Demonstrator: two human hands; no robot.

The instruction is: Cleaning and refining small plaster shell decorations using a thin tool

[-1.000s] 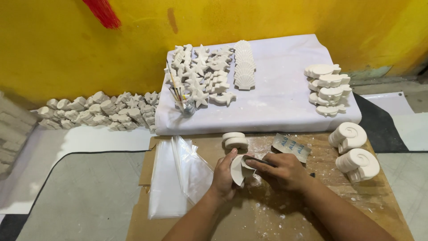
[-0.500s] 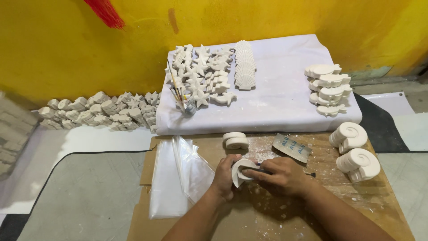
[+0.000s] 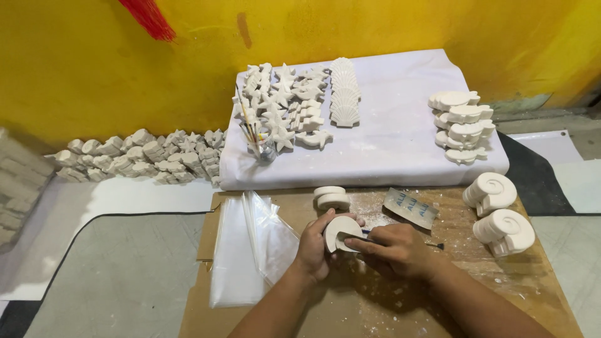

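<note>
Now, over a dusty cardboard sheet point(image 3: 350, 307), the left hand point(image 3: 314, 247) grips a white snail-shaped plaster piece point(image 3: 341, 233), fingers curled round its edge. The right hand point(image 3: 395, 249), closed around a thin tool point(image 3: 432, 245), presses its fingertips to the piece's face. Against a second ago, the right hand has slid nearer the cast and the piece sits lower; half a second ago the pose was nearly the same. Clear plastic bags point(image 3: 253, 244) lie just left, two stacked casts point(image 3: 332, 197) just beyond.
</note>
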